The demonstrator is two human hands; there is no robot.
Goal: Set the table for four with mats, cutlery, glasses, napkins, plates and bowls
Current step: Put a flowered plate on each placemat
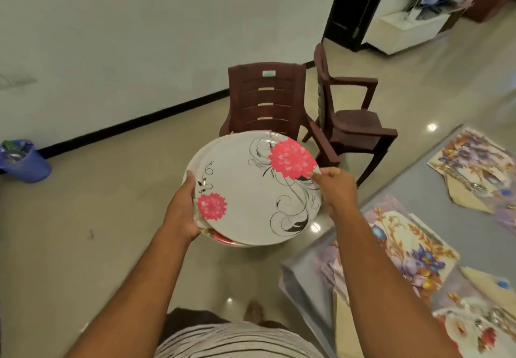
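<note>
Item: stack of plates (251, 190), white with pink flowers, carried at centre. Left hand (183, 209) gripped its nine o'clock rim, bearing the weight; right hand (336, 187) pinched the three o'clock edge, likely to lift one off. Table (413, 198) with floral mats (410, 249) stood at four o'clock.

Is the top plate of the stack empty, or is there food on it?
Empty. The top plate shows only its printed pink flowers and black swirls.

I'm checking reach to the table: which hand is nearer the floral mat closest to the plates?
Right. The right hand pinches the plates' rim, just above the mat; the left hand grips their far side.
</note>
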